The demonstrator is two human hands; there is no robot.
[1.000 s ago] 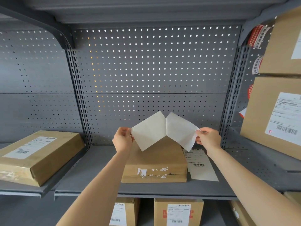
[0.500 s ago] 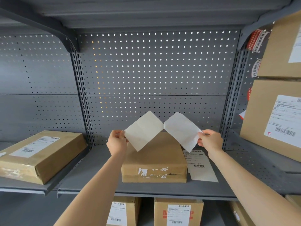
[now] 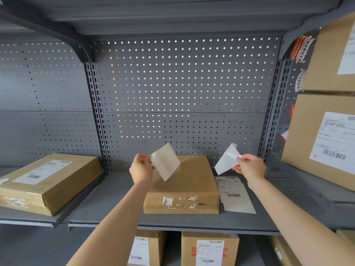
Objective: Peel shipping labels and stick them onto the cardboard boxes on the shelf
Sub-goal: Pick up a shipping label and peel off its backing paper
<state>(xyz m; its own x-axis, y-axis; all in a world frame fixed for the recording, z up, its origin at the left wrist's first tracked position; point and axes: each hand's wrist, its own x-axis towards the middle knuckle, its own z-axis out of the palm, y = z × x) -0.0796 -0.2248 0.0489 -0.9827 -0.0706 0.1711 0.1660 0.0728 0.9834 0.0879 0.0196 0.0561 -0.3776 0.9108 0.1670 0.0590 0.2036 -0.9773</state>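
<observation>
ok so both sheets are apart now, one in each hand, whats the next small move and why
Probably lower one sheet onto the bare top of the middle box, though I cannot tell which is the label. The left hand pinches the tan sheet over that box, the right hand holds the white sheet apart to its right, and the box top carries no label.

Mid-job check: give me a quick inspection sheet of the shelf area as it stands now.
Surface: grey metal shelf, perforated back panel.
Job's things: unlabelled box at centre with torn sticker remains on its front; spare labels lying to its right.
Clutter: nothing seen.
Grippers: left hand pinches one sheet; right hand pinches another sheet; the two sheets are apart.
Cables: nothing seen.
Surroundings: labelled boxes left, right and below.
</observation>
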